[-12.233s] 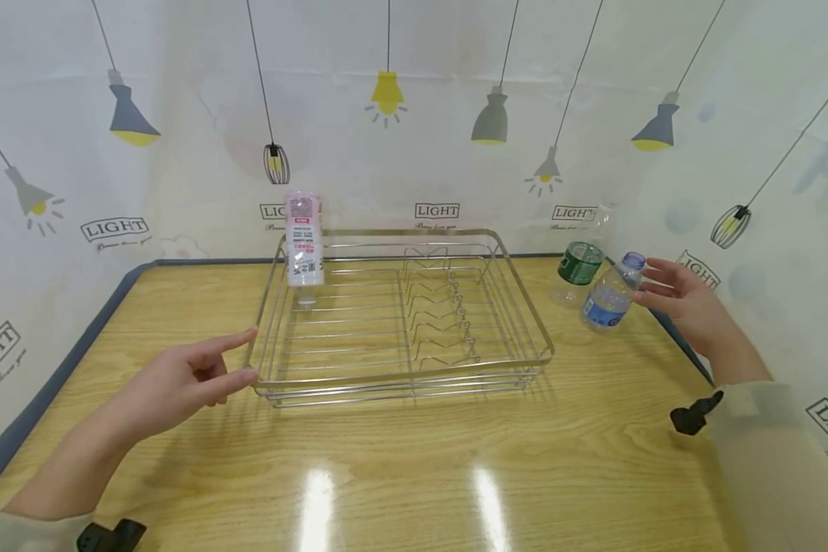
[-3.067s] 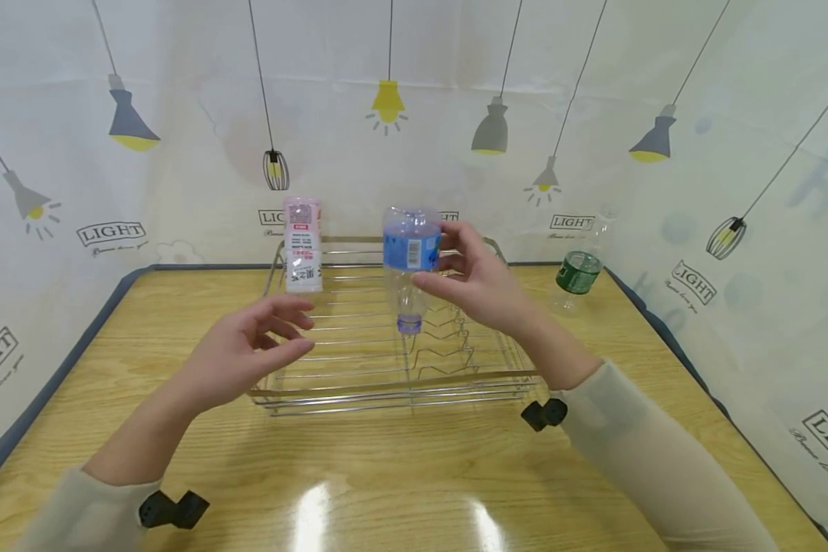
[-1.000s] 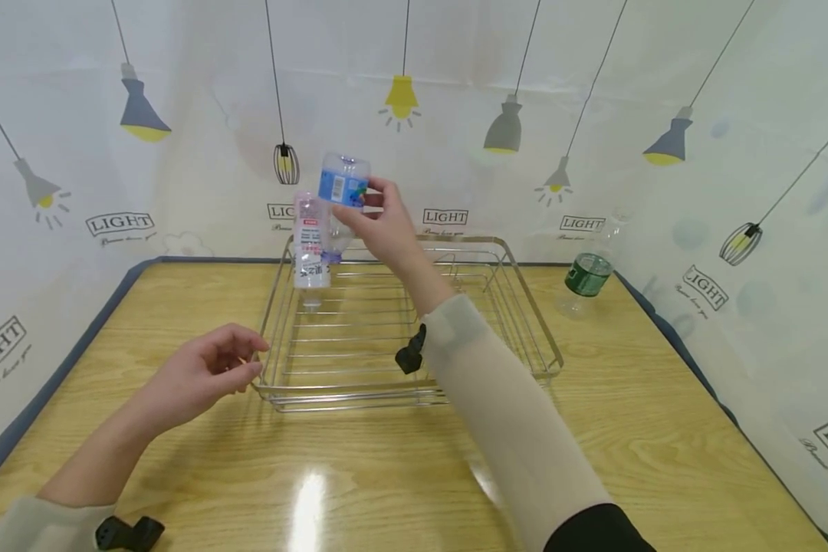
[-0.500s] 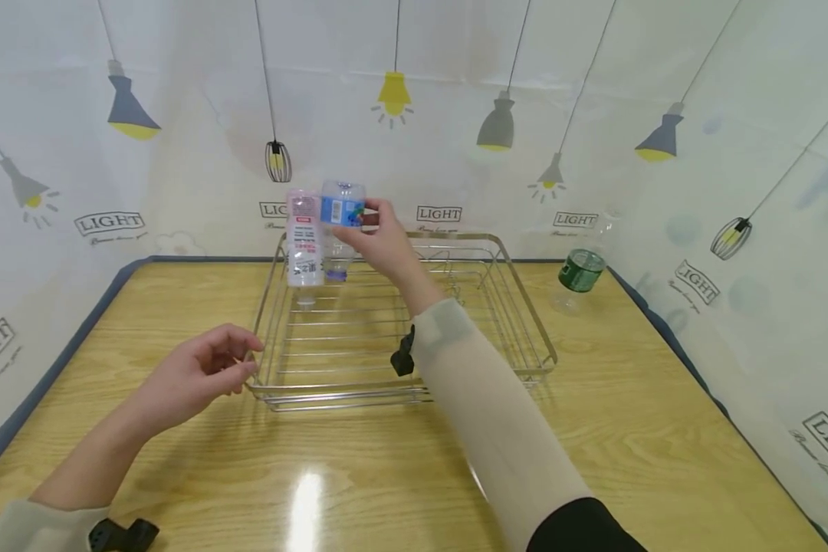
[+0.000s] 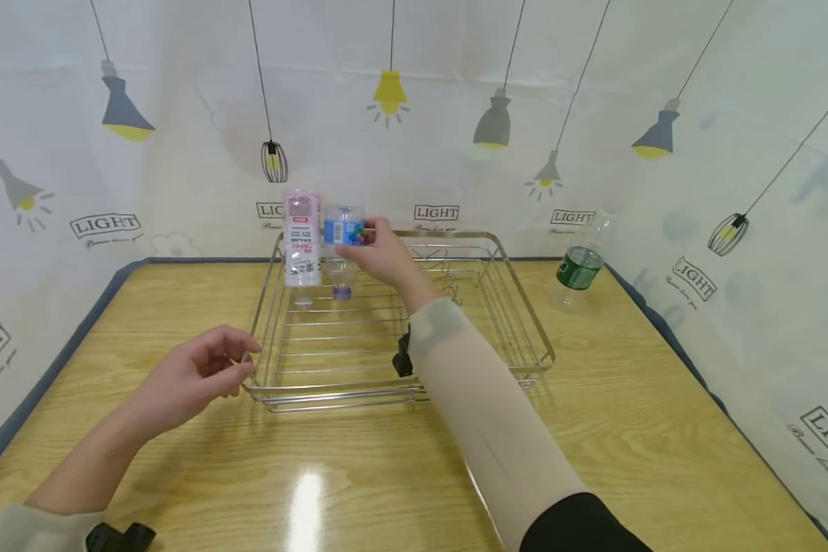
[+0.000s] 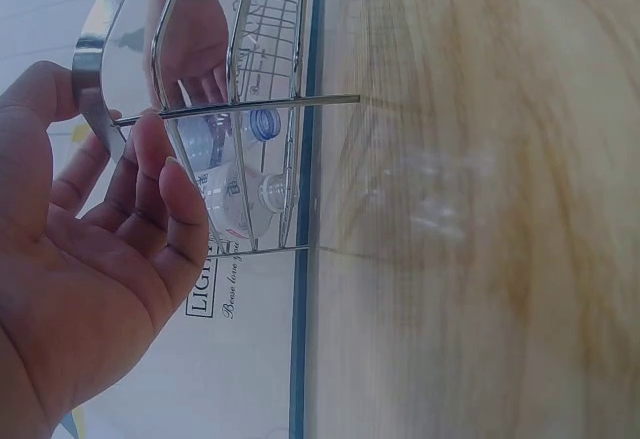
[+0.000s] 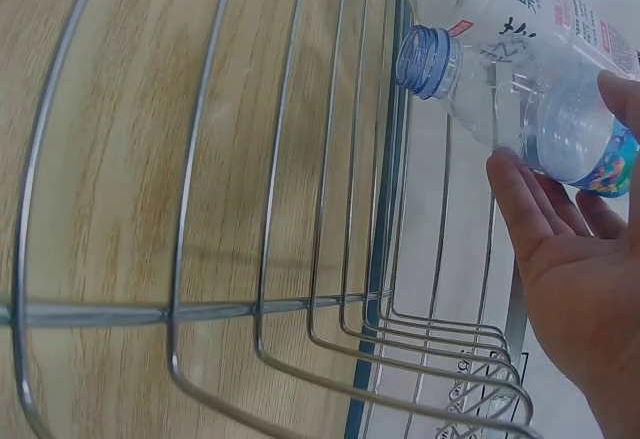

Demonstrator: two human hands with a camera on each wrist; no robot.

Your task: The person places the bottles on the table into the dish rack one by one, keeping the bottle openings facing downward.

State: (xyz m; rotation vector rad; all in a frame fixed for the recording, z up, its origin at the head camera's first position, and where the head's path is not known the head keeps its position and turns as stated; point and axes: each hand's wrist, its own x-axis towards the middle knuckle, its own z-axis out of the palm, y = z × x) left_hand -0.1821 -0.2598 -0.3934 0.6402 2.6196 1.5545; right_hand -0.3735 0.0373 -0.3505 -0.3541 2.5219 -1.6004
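Upside down over the back left of a wire dish rack (image 5: pixel 448 234), a clear plastic bottle with a blue label (image 5: pixel 343 231) hangs in my right hand (image 5: pixel 389 259). Thumb and fingers grip it around the label, and its open purple-blue neck (image 7: pixel 428 62) points down into the rack. Just left of it, a pink-and-white bottle (image 5: pixel 302 241) stands inverted inside the rack; the two overlap in the right wrist view. My left hand (image 5: pixel 196 376) pinches the rack's left rim near the front corner, thumb and fingers on either side of the metal band (image 6: pixel 88 74).
A clear bottle with a green label (image 5: pixel 579 267) stands upright on the wooden table (image 5: pixel 635 429), right of the rack. Wire dividers (image 5: pixel 448 276) fill the rack's right half. Behind the table hangs a lamp-printed curtain (image 5: pixel 441 138).
My right hand has brought the blue-label bottle from the right, turned it neck down, and over the last second lowered it beside the pink-and-white bottle. My left hand stays at the rim.
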